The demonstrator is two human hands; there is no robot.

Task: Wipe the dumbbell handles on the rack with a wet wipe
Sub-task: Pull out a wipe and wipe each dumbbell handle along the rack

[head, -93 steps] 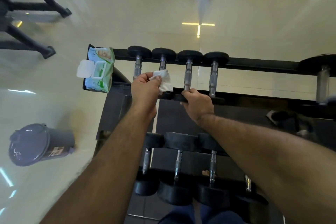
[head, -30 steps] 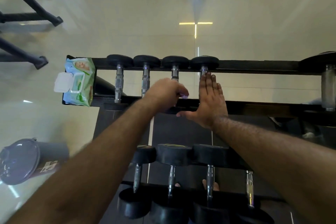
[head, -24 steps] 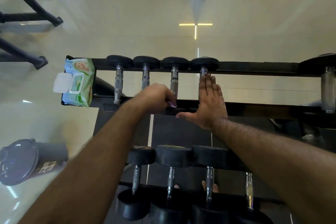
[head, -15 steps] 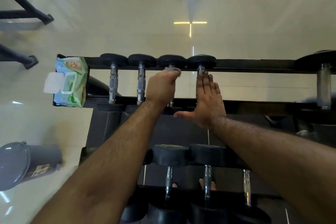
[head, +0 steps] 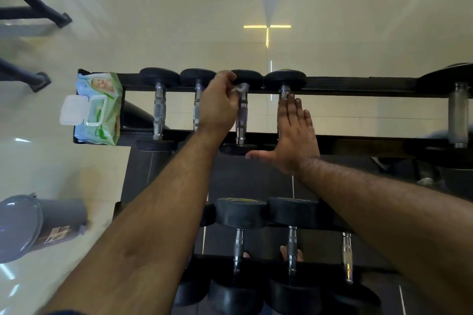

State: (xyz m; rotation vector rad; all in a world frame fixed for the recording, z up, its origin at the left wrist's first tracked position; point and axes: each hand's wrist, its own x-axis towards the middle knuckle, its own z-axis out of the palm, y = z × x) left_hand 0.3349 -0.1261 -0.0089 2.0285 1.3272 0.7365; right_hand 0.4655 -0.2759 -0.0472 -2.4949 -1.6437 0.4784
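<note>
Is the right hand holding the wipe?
No, the right hand lies flat and open on the fourth handle; the left hand holds the wipe.

Shiny knurled metal dumbbell handles (head: 159, 112), matt black rubber heads (head: 240, 212), glossy pale floor (head: 179, 20)

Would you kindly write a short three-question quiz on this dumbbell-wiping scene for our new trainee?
1. True or false: the right hand grips the wet wipe.
2. Counting from the wipes packet, which top-row dumbbell handle is the left hand wiping: A second, B third, C fourth?
3. Fill in: the right hand lies flat over the ____ handle.

Key: 1 false; 2 B; 3 fourth.
</note>
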